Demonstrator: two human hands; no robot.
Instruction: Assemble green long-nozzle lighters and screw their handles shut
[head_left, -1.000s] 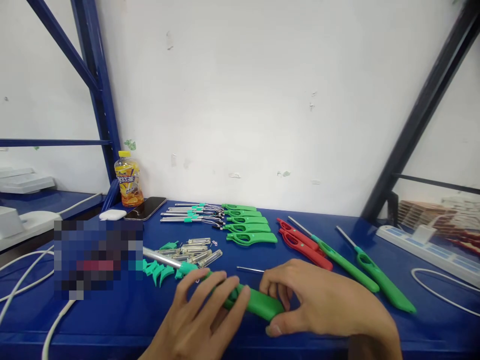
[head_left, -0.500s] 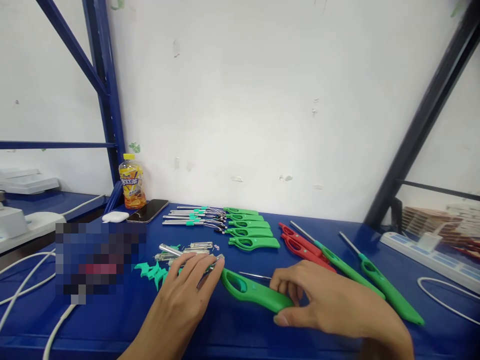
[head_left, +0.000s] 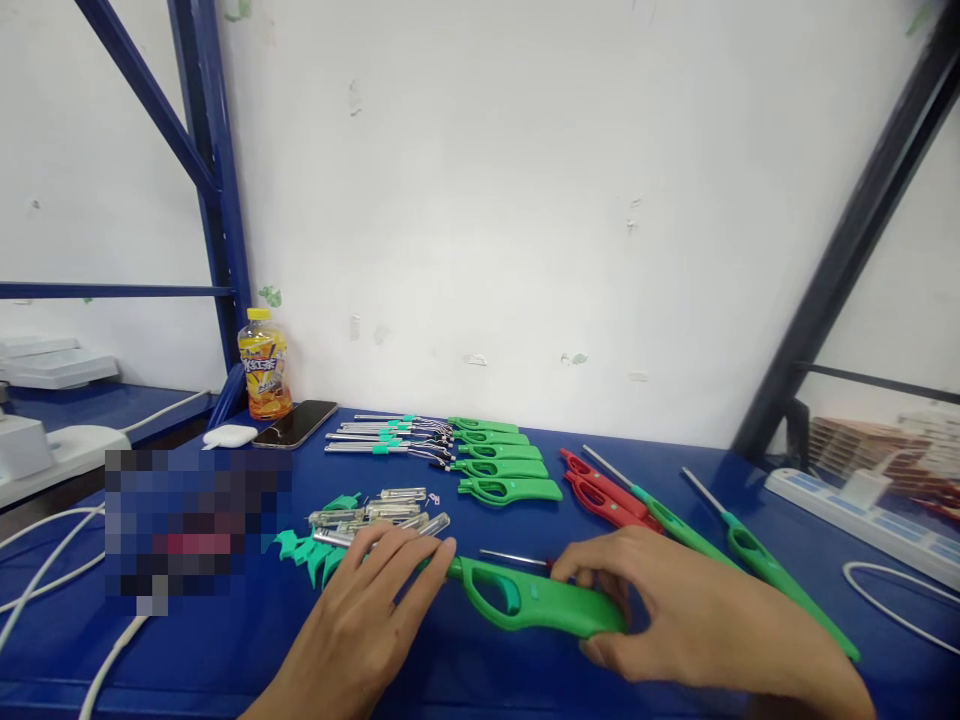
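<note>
Between my two hands is a green long-nosed lighter (head_left: pixel 551 603) with a teal trigger, lying roughly level just above or on the blue table. My right hand (head_left: pixel 652 600) is closed around the rear end of its handle. My left hand (head_left: pixel 382 610) is closed over its front end, and a silver tube (head_left: pixel 330 538) sticks out past those fingers to the left. Just behind the lighter lies a screwdriver (head_left: pixel 514 556), its handle mostly hidden by my right hand. Clear plastic fuel tubes (head_left: pixel 375 513) and teal triggers (head_left: pixel 306 552) lie beyond my left hand.
Several green handle shells (head_left: pixel 510 490) and metal rods with wires (head_left: pixel 360 449) are lined up at the back. Red shells (head_left: pixel 600 495) and two whole green lighters (head_left: pixel 787 585) lie right. A phone (head_left: pixel 296 424), bottle (head_left: pixel 264 370) and power strip (head_left: pixel 862 510) stand around the edges.
The lighter has shifted right and slightly toward me, with my right hand moving along with it. The silver tube has dropped to a flatter angle, and more of the clear tubes show.
</note>
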